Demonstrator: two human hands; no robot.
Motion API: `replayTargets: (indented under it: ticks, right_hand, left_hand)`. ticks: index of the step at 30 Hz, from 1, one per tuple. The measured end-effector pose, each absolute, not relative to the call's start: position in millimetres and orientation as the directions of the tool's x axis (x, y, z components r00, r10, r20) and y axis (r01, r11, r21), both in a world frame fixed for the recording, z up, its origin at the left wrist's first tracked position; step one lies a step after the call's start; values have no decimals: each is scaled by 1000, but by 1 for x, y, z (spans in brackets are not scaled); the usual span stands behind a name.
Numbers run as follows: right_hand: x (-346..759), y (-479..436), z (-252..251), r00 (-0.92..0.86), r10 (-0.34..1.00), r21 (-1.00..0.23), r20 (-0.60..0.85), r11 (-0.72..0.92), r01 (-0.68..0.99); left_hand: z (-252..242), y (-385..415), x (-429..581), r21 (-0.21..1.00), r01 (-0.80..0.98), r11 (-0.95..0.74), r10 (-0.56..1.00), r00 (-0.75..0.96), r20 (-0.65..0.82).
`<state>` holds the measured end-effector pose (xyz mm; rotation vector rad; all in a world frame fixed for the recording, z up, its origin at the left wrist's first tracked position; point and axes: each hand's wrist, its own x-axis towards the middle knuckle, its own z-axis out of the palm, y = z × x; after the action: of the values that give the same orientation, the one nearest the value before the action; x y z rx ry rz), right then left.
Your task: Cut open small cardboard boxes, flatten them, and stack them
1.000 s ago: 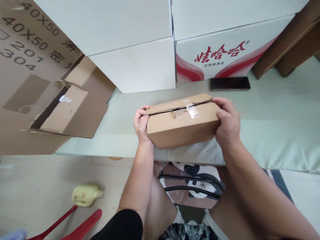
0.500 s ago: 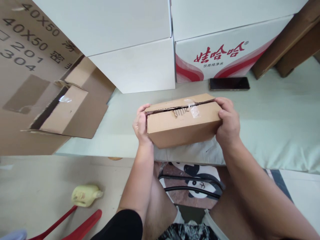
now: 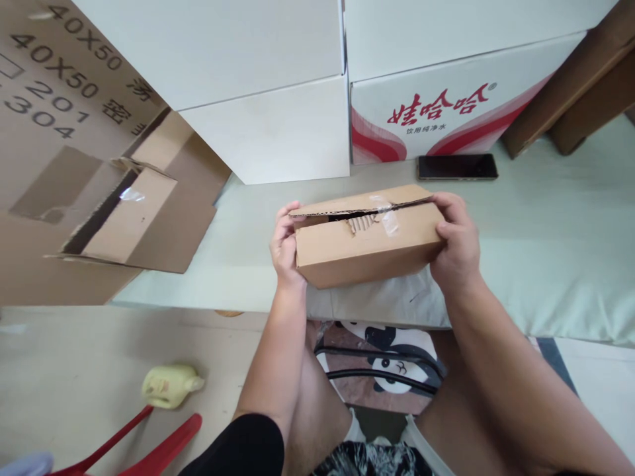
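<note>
A small brown cardboard box (image 3: 372, 244) is held between my two hands over the front part of the pale green cloth surface (image 3: 536, 244). My left hand (image 3: 286, 246) grips its left end, the fingers behind and the thumb in front. At the right end, my right hand (image 3: 456, 238) is closed round the corner with its thumb on the upper face. Along the top seam the flaps gape, widest toward the left, and the inside looks dark. A torn, ribbed patch and a strip of clear tape (image 3: 390, 223) sit on the seam.
Behind stand white boxes (image 3: 268, 132) and a red-lettered white carton (image 3: 446, 112). A black phone (image 3: 457, 166) lies in front of the carton. Open brown boxes (image 3: 149, 218) fill the left. On the floor are a yellow bottle (image 3: 170, 387) and red long-handled items (image 3: 166, 446).
Both hands and the box have shifted slightly to the right. The gap between the flaps has widened at the left end.
</note>
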<state>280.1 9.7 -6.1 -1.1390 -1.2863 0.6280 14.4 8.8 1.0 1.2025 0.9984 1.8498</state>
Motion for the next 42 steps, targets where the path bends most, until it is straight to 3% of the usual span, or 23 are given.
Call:
replayTargets:
  ticks: [7,15,18,21,23,28,31,34,36,38,42]
  right_hand:
    - [274,2,0,163,824,-838,542,516,176]
    - [279,3,8,147,859,-862,490,451,232]
    - [296,10,15,319,879,-868,354,182,463]
    - [315,15,14,361,927,-602,101,-232,764]
    - [323,16,8,287,955,-446,-73,-289,847]
    - [325,16,-2,235,941,-363,-245,-313,878]
    - [321,19,8,334,931,-689,-148,-339,641]
    - [316,22,25,509,861,-965,-8,-139,220]
    - [313,24,37,592,804,-996,59,86,-18]
    - [312,22,49,651,756,-911,67,313,-269]
    - [309,10,71,590,799,-783,112,437,-442]
  left_hand:
    - [4,7,7,782,-185,-595,794,-286,536]
    - [-2,12,0,811,-101,-576,801,-267,535]
    - [-4,13,-2,824,-59,-564,806,-258,533]
    - [-5,13,-3,827,-77,-557,812,-261,522]
    - [-5,14,-3,824,-92,-560,811,-263,522]
    - [-6,15,-2,820,-112,-561,812,-268,519]
    - [-5,15,-1,818,-130,-560,812,-286,510]
    - [-4,15,-1,825,-128,-550,817,-286,500]
    - [-3,14,0,828,-126,-547,819,-285,498]
    - [-3,14,1,828,-121,-548,818,-283,500]
    - [-3,14,4,838,-90,-539,826,-252,504]
